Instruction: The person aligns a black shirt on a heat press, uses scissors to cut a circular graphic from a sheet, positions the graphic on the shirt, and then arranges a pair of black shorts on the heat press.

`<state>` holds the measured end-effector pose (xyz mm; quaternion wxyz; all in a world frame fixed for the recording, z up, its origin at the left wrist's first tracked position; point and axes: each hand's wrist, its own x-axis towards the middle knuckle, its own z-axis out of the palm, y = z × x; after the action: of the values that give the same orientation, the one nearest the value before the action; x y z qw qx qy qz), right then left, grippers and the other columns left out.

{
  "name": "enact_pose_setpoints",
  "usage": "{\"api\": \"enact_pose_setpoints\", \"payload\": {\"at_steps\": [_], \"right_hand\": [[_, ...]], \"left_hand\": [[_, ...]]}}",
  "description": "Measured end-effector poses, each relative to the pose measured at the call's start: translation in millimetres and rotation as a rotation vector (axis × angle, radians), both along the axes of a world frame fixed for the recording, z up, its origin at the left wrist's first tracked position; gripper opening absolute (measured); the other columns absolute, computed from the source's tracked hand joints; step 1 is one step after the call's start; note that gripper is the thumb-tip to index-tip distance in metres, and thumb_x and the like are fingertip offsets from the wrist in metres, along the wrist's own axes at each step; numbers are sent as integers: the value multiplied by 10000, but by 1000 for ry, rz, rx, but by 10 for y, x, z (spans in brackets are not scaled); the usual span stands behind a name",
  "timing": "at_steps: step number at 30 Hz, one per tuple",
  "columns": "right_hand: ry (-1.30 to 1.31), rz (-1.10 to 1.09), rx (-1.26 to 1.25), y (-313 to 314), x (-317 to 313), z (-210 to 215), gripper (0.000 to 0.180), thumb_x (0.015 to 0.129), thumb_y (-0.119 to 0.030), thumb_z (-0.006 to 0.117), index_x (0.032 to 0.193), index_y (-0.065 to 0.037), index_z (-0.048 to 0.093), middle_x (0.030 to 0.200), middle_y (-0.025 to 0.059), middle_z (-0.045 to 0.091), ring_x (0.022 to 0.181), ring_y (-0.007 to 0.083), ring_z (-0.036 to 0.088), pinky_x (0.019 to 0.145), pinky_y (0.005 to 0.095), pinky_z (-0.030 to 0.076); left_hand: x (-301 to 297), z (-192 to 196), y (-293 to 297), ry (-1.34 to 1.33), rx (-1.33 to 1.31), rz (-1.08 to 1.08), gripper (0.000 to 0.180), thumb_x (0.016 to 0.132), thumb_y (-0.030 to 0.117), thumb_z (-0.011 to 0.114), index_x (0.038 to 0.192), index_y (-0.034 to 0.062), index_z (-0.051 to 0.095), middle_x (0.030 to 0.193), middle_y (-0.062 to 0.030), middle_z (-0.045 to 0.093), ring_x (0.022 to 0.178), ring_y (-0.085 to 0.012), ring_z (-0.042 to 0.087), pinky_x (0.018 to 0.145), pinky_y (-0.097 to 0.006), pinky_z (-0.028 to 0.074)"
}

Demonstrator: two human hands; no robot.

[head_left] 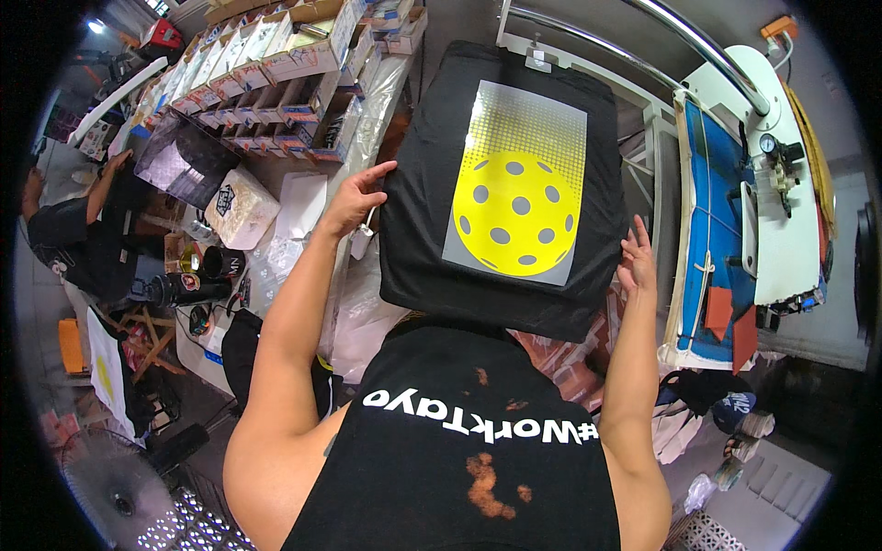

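Note:
A black garment (418, 230) lies spread over a flat, raised rectangular board in front of me. On it rests a transfer sheet (459, 248), grey with a halftone dot pattern and a big yellow ball full of round holes. My left hand (355, 196) is at the garment's left edge, its index finger stretched out against the cloth and its thumb apart. At the right edge, my right hand (636, 259) has its fingers extended upward beside the cloth. Neither hand touches the sheet. The board under the garment is hidden.
A white machine (726, 87) with a pressure gauge (768, 143) and a blue panel (703, 211) stands to the right. A chrome bar (588, 41) runs behind the board. Stacked cardboard bins (303, 55) fill the left table. Another person (69, 230) is at far left, near a fan (119, 496).

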<state>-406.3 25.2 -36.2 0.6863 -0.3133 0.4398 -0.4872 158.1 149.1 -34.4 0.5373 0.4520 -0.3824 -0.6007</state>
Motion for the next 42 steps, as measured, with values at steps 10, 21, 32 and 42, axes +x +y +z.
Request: {"api": "enact_pose_setpoints", "payload": {"at_steps": [10,21,32,42], "right_hand": [[100,-70,-15,36,-20,-5,829,791,160,591,1549,-110,388,1631,168,303,1497,314,304,1201,417,270],[111,69,357,576,-219,-201,337,945,-128,685,1258,-47,590,1093,68,690,999,182,669,896,355,542],[583,70,313,993,-336,-43,216,904,-122,730,1099,-43,684,986,66,726,809,167,688,730,312,559],[1745,-999,-881,919,-1087,1795,207,875,-183,724,974,-4,692,962,151,676,919,324,643,849,425,514]], "left_hand": [[42,-86,60,-258,-45,88,732,795,18,690,1494,42,473,1529,-91,472,1329,-169,505,1078,-288,394],[-39,-260,423,99,483,-51,398,901,117,729,1257,87,554,988,-13,669,669,-87,607,597,-245,528],[-133,-337,861,-1002,194,148,185,874,96,709,1043,33,666,964,-85,700,902,-241,679,833,-394,551],[-1301,302,537,-1284,-721,-89,284,793,30,752,1066,67,681,1219,-122,639,1237,-325,571,1128,-545,380]]}}
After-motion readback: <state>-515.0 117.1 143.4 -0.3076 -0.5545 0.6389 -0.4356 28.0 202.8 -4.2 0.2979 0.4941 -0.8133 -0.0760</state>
